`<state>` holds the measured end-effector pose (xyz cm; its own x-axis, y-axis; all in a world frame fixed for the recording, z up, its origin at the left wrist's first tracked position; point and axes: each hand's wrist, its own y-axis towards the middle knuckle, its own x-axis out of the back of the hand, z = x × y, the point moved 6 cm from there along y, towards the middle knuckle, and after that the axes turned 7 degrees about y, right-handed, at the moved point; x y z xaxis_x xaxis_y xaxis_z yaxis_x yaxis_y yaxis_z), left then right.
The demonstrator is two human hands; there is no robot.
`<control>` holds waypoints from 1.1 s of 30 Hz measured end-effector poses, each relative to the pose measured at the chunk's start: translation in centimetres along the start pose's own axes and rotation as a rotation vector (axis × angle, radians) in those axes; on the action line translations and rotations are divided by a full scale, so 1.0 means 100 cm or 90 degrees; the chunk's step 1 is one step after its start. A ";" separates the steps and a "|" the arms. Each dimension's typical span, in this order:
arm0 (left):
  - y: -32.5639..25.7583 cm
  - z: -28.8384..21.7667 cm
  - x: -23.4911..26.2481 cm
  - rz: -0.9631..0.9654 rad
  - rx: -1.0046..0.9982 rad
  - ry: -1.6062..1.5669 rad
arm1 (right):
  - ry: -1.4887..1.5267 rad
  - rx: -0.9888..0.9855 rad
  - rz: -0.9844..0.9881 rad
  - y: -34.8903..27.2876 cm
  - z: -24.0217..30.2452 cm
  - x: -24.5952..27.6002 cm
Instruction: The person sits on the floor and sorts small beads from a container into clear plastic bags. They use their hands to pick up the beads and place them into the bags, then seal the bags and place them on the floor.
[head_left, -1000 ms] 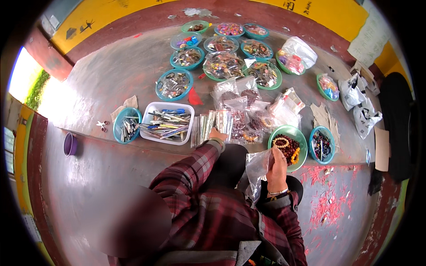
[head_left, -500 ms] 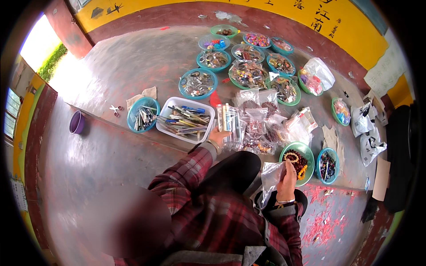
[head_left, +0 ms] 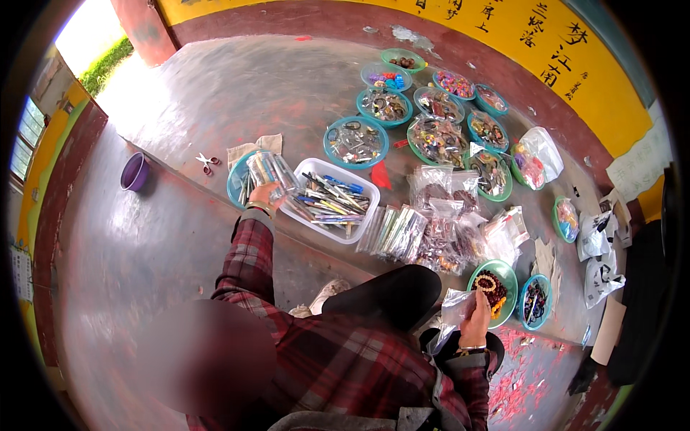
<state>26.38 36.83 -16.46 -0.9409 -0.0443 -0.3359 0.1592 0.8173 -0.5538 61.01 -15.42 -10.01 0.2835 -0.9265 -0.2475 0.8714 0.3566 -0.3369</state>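
Leftward since before, my left hand now grips one clear packet of pens over the teal bowl, beside one white tub; my right hand pinches one clear bag.

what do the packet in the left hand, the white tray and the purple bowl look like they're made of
Packet in the left hand: clear, glossy plastic film, probably; the pens inside show through. White tray: smooth, slightly translucent moulded plastic with rounded corners, by the look. Purple bowl: likely plastic, evenly coloured with a light sheen.
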 end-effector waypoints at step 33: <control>0.114 -0.022 0.059 -0.243 -0.040 0.104 | 0.024 -0.126 -0.064 -0.002 -0.020 -0.021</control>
<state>22.00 47.20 -23.06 -0.9646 -0.2633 0.0118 -0.2236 0.7937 -0.5657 59.47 -13.28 -11.25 0.1807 -0.9547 -0.2365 0.7982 0.2828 -0.5319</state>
